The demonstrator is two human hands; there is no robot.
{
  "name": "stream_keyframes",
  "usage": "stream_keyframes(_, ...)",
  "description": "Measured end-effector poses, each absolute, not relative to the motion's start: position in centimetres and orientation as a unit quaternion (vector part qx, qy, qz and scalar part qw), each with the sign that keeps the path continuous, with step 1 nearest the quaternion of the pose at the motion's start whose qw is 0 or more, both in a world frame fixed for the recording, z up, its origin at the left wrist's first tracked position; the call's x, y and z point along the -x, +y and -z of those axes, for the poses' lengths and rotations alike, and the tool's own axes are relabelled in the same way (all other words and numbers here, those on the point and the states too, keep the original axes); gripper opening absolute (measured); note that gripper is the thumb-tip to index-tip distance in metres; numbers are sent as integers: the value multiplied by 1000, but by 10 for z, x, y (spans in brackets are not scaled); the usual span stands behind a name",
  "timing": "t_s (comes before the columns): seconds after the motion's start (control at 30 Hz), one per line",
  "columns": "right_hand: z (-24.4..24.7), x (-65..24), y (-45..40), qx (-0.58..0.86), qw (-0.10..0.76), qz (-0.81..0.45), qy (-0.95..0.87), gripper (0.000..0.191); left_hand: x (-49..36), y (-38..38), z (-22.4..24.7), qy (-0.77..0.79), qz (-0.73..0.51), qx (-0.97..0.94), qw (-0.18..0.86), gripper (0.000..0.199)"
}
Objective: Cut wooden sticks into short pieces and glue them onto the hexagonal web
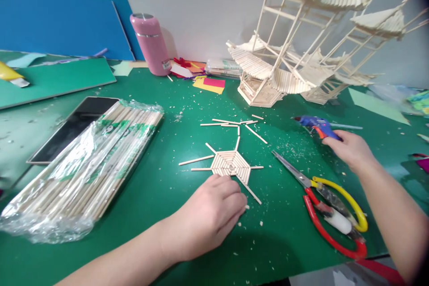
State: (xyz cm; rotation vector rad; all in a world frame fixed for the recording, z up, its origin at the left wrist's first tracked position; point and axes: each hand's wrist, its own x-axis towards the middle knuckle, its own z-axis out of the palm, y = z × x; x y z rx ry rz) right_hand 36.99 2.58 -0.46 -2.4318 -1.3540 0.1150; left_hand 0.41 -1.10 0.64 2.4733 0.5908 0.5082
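A flat web-like panel of short wooden sticks point(231, 161) lies on the green table, with longer sticks jutting out around it. My left hand point(214, 210) rests at the panel's near edge, fingers curled together and covering part of it. Its fingertips are hidden, so I cannot see what they pinch. Off to the right, my right hand point(351, 149) is wrapped around the handle of a blue glue gun point(315, 125), whose nozzle points left. Loose cut sticks point(256, 134) are scattered just beyond the panel.
Large scissors point(330, 214) with red and yellow handles lie between my hands. At left, a plastic-wrapped bundle of sticks point(100, 156) overlaps a dark tablet-like slab point(77, 125). Behind stand a pink flask point(150, 44) and stick-built pavilion models point(284, 67). Coloured paper point(209, 85) lies near the wall.
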Motion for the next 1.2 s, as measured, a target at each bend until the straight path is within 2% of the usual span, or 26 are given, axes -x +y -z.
stream_keyframes(0.17,-27,-335,-8,781,283,-277,-483,27,-10,-22,-7,171,-139,-940,261,20)
stream_keyframes(0.23,-34,-318,-23,698,387,-443,-408,23,-12,-27,-5,163,-110,-950,242,19)
stream_keyframes(0.33,-36,-294,-40,635,406,-527,-393,15,-14,-32,-2,147,-87,-961,219,19)
stream_keyframes(0.4,-33,-282,-49,629,386,-519,-432,18,-14,-34,-1,135,-77,-966,205,18)
stream_keyframes(0.53,-29,-266,-64,660,329,-429,-521,10,-13,-33,-1,116,-64,-971,198,19)
stream_keyframes(0.63,-26,-261,-76,677,292,-365,-569,18,-13,-32,-1,110,-63,-971,201,18)
stream_keyframes(0.87,-18,-263,-93,644,179,-258,-698,16,-14,-31,-1,122,-86,-964,220,16)
stream_keyframes(1.03,-19,-253,-92,627,162,-304,-698,30,-15,-30,2,121,-91,-959,238,15)
stream_keyframes(1.2,-13,-248,-92,623,183,-334,-684,38,-16,-31,4,133,-96,-955,249,15)
